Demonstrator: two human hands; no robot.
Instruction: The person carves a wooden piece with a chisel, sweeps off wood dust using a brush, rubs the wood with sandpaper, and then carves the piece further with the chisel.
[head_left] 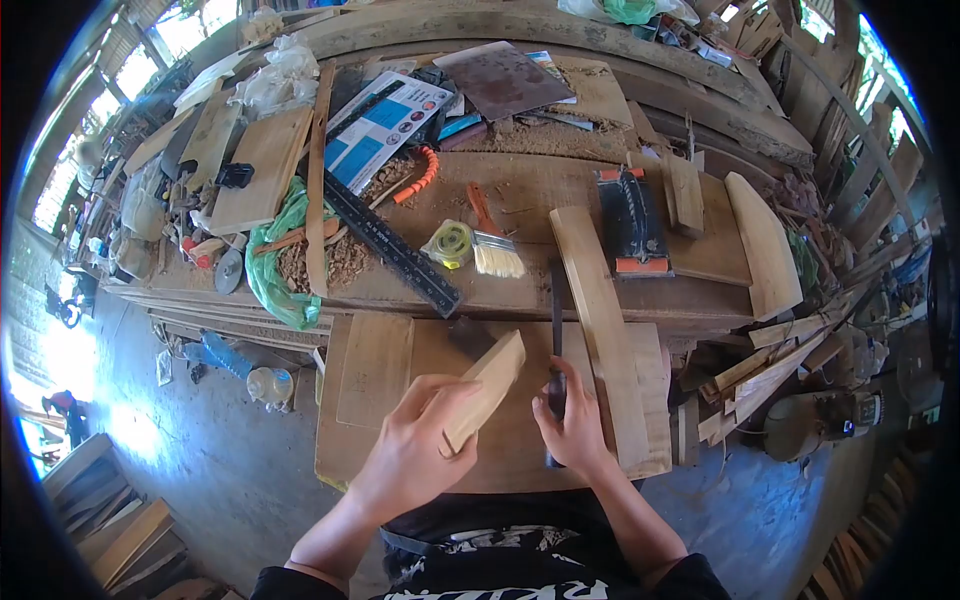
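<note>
My left hand (415,440) is closed around a short pale wood block (490,385), held tilted above a low board (500,455) in front of me. My right hand (575,420) has its fingers wrapped round the dark handle of a long, thin file (557,310), which points away from me. Right beside the file, a long narrow wood strip (598,330) lies across the board and the bench edge. A dark flat piece (468,337) shows partly behind the block; its kind is unclear. On the left of the board lies a thin wood panel (375,370).
On the bench (510,290) lie a paintbrush (490,235), a tape measure (450,245), a black ruler (390,245) and a sanding block (632,222). A green plastic bag (285,270) hangs over its front edge. Wood scraps (780,365) are piled at right.
</note>
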